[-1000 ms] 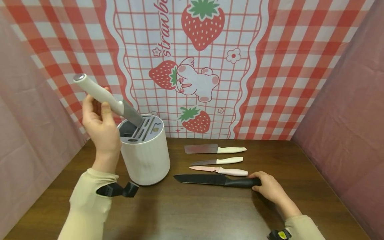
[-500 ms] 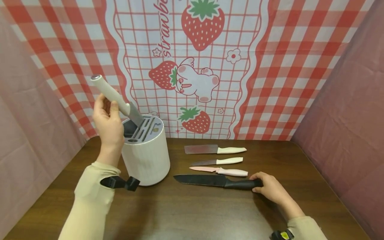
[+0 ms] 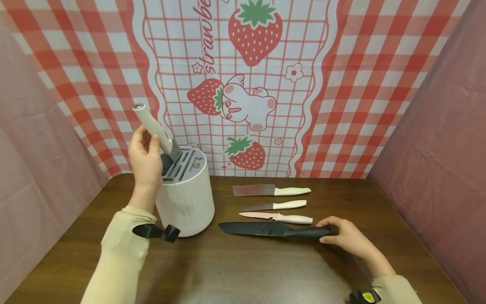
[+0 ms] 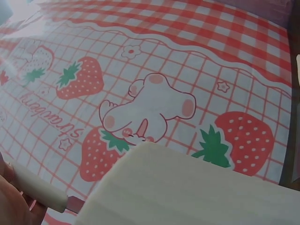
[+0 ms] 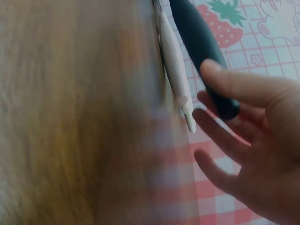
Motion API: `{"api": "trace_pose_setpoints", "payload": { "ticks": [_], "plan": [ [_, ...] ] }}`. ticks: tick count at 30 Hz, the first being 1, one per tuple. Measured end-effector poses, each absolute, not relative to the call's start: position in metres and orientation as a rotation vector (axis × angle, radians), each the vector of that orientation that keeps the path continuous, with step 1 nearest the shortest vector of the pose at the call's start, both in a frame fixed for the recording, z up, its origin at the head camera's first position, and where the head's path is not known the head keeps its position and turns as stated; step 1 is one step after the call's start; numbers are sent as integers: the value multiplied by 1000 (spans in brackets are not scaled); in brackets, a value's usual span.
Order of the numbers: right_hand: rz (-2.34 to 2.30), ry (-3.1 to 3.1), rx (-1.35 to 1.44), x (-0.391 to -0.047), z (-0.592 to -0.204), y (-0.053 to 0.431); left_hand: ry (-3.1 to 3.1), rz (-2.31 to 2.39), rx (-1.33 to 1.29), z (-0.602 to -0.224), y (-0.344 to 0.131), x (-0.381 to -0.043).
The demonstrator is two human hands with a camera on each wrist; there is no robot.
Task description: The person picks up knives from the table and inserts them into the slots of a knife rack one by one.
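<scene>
At the far left a pink curtain (image 3: 38,169) is hung, and the back is covered by a checked strawberry cloth (image 3: 303,97). On the left side of the brown table (image 3: 243,270) a white knife block (image 3: 186,207) is stood upright; its left part is partly hidden by the hand in the head view. To its right, three knives are laid in a stack of rows: a cleaver (image 3: 267,190) farthest back, a small white-handled knife (image 3: 272,206), then a pink knife (image 3: 279,217). The right side is closed off by a darker pink curtain (image 3: 429,147).

The left hand (image 3: 146,162) is raised beside the block, its forearm angled up from below, and the handle of a white knife (image 3: 155,128) is pinched between thumb and fingers. At the right, the right hand (image 3: 347,236) is reached in low from the lower right; the handle end of a black knife (image 3: 265,229) is held between thumb and fingers, with the other fingers spread in the right wrist view.

The white knife is tilted over the block, its handle pointed up and left, its blade down and right at the slotted top; which slot is met cannot be told. The black knife is placed in front of the pink one, its long axis run sideways, its tip pointed left towards the block and its handle right. The three laid knives are pointed left as well.
</scene>
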State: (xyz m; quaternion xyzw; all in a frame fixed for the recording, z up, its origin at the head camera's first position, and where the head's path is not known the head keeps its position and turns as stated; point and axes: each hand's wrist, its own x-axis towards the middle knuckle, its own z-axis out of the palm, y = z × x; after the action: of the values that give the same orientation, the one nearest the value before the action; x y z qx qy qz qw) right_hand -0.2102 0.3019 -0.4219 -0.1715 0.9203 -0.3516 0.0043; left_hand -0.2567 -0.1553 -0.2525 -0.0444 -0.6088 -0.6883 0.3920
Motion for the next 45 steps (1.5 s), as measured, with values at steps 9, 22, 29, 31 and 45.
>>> {"api": "trace_pose_setpoints", "payload": {
  "ticks": [9,22,29,31,45],
  "plan": [
    [-1274,2775,-585,-209,-418,304,-1594,-1747,-84,-260,-156,-264],
    [-1364,2800,-660,-208,-416,302,-1607,-1741,-60,-264,-154,-267],
    [-1435,2794,-634,-207,-409,298,-1647,-1742,-36,-266,-153,-268],
    [-1457,2785,-633,-206,-407,297,-1652,-1748,-31,-267,-153,-268],
    [-1706,2639,-721,-209,-394,285,-1750,-1728,20,-272,-155,-274]
  ]
}}
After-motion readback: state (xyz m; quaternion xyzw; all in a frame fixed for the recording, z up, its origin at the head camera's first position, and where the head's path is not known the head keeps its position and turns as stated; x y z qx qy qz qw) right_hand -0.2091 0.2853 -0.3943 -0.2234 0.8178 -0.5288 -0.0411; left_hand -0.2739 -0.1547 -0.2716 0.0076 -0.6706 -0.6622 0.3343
